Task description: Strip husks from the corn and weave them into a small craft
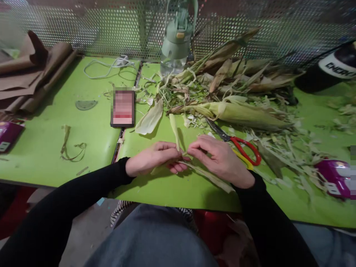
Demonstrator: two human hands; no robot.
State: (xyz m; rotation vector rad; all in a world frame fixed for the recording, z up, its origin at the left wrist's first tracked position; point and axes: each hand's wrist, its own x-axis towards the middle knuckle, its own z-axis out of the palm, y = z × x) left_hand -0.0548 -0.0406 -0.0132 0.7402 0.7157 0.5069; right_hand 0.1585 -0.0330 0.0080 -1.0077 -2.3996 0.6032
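The left hand [160, 157] and right hand [219, 157] are held close together over the tabletop [167, 193]. Between them, pale husk strips [213, 179] are gripped by the left hand and pinched by the right. Red-handled scissors [226, 138] are placed just beside the right hand, near a husk-wrapped ear [247, 114].

Long black sleeves [59, 205] are worn with grey-blue trousers [152, 237].
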